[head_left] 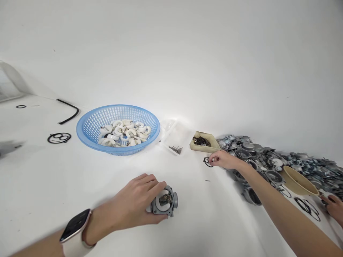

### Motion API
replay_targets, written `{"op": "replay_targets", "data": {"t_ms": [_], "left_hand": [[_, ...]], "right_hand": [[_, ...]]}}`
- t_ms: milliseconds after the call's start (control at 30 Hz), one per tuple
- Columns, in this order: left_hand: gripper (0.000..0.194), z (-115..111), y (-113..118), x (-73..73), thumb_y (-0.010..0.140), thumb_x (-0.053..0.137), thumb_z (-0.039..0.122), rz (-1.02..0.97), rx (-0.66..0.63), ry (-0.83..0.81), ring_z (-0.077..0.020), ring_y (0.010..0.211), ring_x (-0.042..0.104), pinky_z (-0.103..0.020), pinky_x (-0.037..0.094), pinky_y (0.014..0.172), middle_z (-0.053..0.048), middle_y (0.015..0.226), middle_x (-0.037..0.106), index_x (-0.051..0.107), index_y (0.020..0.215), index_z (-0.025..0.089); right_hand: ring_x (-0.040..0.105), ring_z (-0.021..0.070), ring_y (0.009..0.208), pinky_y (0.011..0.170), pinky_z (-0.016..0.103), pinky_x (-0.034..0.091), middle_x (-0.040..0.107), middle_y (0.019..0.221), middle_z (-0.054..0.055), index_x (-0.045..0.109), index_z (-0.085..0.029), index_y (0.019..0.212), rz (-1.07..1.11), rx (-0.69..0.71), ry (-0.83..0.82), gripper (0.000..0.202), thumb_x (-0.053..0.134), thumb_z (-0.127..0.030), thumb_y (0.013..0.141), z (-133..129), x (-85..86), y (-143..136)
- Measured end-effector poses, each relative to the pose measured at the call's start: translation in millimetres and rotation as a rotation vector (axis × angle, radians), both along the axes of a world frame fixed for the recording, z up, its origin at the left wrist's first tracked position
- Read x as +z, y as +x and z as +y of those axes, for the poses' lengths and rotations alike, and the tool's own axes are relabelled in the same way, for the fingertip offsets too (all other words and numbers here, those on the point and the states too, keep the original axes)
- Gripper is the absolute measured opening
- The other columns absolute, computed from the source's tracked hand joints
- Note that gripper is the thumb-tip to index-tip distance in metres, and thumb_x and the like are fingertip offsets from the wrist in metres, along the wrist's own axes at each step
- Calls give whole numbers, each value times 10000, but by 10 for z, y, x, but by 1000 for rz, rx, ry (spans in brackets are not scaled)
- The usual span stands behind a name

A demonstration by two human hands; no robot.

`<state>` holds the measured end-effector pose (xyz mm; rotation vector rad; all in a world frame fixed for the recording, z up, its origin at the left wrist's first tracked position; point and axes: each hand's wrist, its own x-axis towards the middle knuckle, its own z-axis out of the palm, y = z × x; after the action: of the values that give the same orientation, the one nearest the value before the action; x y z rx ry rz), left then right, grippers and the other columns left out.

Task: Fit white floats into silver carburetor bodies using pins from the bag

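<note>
My left hand, with a watch on its wrist, is closed around a grey metal carburetor body. The body's open side faces up, showing a white C-shaped float and brassy parts inside. Farther right, my right hand has its fingertips pinched on the edge of a black rubber gasket lying on the table. Just beyond it is a cream scoop-shaped tray with dark small parts inside. Thin metal pins lie in a clear plastic bag left of the tray.
A blue mesh basket holds many white floats. Carburetor bodies are heaped along the right, with a tan bowl among them. Another person's hand is at the right edge by black gaskets. More gaskets and a black tube lie left.
</note>
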<state>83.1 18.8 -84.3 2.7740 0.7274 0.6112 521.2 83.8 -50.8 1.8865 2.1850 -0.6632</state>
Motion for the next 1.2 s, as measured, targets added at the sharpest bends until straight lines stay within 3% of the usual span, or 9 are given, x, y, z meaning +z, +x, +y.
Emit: {"op": "replay_targets", "data": {"t_ms": [433, 700, 967, 1067, 1200], "left_hand": [[542, -5, -4, 0, 813, 825, 460, -10, -3, 8, -243, 851, 672, -371, 516, 773, -32, 935, 696, 564, 1210, 198], [539, -11, -7, 18, 812, 832, 461, -8, -4, 5, -238, 839, 668, -370, 519, 769, -28, 929, 691, 572, 1203, 196], [553, -8, -4, 4, 811, 834, 457, -8, -4, 10, -241, 844, 668, -373, 517, 769, -30, 927, 689, 568, 1216, 190], [549, -6, -2, 0, 809, 833, 460, -6, -1, 5, -242, 841, 667, -371, 516, 763, -29, 926, 689, 569, 1211, 195], [530, -3, 2, 5, 813, 824, 468, -4, 0, 3, -244, 842, 668, -371, 517, 763, -33, 923, 689, 572, 1194, 199]], "right_hand": [[635, 154, 741, 741, 323, 526, 709, 854, 8, 718, -165, 912, 74, 0, 41, 275, 710, -439, 941, 4, -32, -25], [583, 167, 672, 642, 295, 435, 737, 792, 38, 791, -192, 834, 107, -25, 62, 177, 651, -289, 788, 7, -21, -32], [599, 176, 703, 663, 288, 438, 738, 828, 46, 768, -186, 827, 120, -2, 58, 197, 610, -295, 784, -11, -30, -78], [589, 181, 685, 654, 292, 436, 705, 778, 38, 759, -179, 856, 109, -7, 83, 220, 608, -329, 800, -21, 59, -65], [535, 178, 614, 623, 293, 410, 599, 644, -2, 745, -186, 929, 64, -10, 138, 287, 554, -396, 884, -89, 313, -26]]}}
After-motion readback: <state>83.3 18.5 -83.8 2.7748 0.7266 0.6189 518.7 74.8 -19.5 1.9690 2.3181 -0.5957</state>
